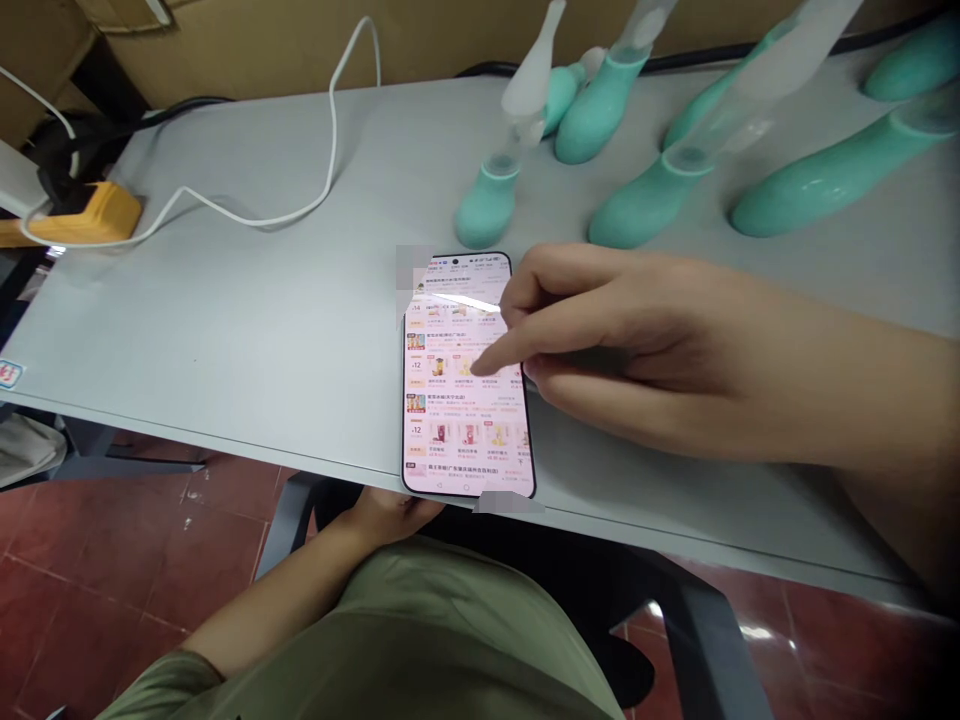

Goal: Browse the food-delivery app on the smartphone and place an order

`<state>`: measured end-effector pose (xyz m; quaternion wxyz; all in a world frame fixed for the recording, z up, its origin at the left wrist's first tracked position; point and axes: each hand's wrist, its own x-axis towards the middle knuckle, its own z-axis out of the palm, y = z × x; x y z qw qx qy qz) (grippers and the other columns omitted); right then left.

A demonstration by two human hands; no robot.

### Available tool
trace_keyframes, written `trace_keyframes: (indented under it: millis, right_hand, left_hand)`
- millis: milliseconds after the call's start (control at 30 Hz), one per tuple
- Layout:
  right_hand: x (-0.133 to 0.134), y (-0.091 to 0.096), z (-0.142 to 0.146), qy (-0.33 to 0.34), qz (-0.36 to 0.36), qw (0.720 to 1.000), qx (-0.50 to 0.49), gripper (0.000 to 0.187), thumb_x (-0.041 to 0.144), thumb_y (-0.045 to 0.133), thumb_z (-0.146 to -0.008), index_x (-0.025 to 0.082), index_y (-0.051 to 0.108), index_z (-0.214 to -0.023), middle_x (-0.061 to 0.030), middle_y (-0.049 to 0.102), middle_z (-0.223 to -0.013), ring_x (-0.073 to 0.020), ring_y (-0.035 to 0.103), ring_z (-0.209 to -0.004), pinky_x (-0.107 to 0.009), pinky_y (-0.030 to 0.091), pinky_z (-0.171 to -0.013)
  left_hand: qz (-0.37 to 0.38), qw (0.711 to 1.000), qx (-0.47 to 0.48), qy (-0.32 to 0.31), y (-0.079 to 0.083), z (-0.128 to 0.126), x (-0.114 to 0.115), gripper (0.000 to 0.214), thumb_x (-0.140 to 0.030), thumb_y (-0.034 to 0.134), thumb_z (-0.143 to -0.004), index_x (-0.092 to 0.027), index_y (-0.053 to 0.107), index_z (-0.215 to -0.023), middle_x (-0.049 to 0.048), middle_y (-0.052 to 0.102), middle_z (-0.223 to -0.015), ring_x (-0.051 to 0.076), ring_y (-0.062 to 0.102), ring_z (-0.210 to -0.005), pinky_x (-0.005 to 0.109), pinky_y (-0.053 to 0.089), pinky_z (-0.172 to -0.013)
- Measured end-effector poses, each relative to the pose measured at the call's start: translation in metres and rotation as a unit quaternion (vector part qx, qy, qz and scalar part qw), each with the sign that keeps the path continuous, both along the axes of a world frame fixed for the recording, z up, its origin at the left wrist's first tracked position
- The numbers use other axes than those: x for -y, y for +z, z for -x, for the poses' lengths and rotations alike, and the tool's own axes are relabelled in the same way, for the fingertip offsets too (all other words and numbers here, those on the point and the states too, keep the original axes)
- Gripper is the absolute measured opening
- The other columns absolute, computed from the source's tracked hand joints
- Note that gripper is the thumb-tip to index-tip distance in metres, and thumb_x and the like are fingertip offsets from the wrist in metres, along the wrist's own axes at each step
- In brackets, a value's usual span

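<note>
A smartphone (469, 400) lies face up at the front edge of the grey table, its lit screen showing a scrolling list with small drink pictures and text. My right hand (645, 350) reaches over it from the right. The index finger is stretched out with its tip at the screen, while the other fingers curl beside the phone's right edge; nothing is held. Below the table edge, near my lap, rests my left hand (394, 512), its fingers mostly hidden by the tabletop.
Several teal squeeze bulbs with clear tubes and whitish nozzles, such as the nearest bulb (486, 208), stand or lie behind the phone and to the right. A white cable (255, 220) crosses the grey table (225, 330) from a yellow power strip (112, 212). Cardboard (247, 45) borders the back.
</note>
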<state>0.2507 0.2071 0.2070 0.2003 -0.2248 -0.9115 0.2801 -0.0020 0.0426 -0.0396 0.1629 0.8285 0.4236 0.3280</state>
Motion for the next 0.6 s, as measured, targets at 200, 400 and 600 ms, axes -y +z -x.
trace_keyframes:
  millis: [200, 400, 600]
  right_hand:
    - [-0.0005, -0.0006, -0.0006, -0.019, 0.0, 1.0, 0.016, 0.032, 0.022, 0.054, -0.097, 0.03, 0.077, -0.117, -0.0045, 0.067, -0.108, -0.0168, 0.067, -0.082, -0.035, 0.055, -0.067]
    - [-0.0012, -0.0037, -0.0015, -0.02, 0.005, 1.0, 0.018, 0.034, 0.023, 0.054, -0.098, 0.029, 0.078, -0.12, -0.0049, 0.068, -0.111, -0.0158, 0.067, -0.082, -0.033, 0.054, -0.067]
    - [-0.0002, 0.001, 0.0037, -0.009, -0.017, 1.0, -0.003, 0.032, 0.023, 0.053, -0.099, 0.02, 0.079, -0.117, -0.0078, 0.067, -0.105, -0.0156, 0.068, -0.084, -0.034, 0.056, -0.069]
  left_hand:
    - [0.009, 1.0, 0.025, -0.009, 0.0006, 0.0014, -0.0003, 0.035, -0.026, 0.077, -0.092, -0.026, 0.078, -0.127, 0.0087, 0.08, -0.127, 0.029, 0.072, -0.127, 0.045, 0.061, -0.112]
    - [-0.008, 0.996, 0.09, -0.015, 0.006, -0.0022, -0.0013, 0.037, -0.023, 0.069, -0.097, -0.021, 0.073, -0.133, 0.0106, 0.081, -0.123, 0.027, 0.076, -0.121, 0.04, 0.065, -0.107]
    - [0.001, 0.991, 0.134, -0.03, 0.0084, -0.0065, -0.0039, 0.037, -0.02, 0.066, -0.099, -0.02, 0.069, -0.135, 0.0104, 0.079, -0.131, 0.025, 0.078, -0.117, 0.036, 0.067, -0.102]
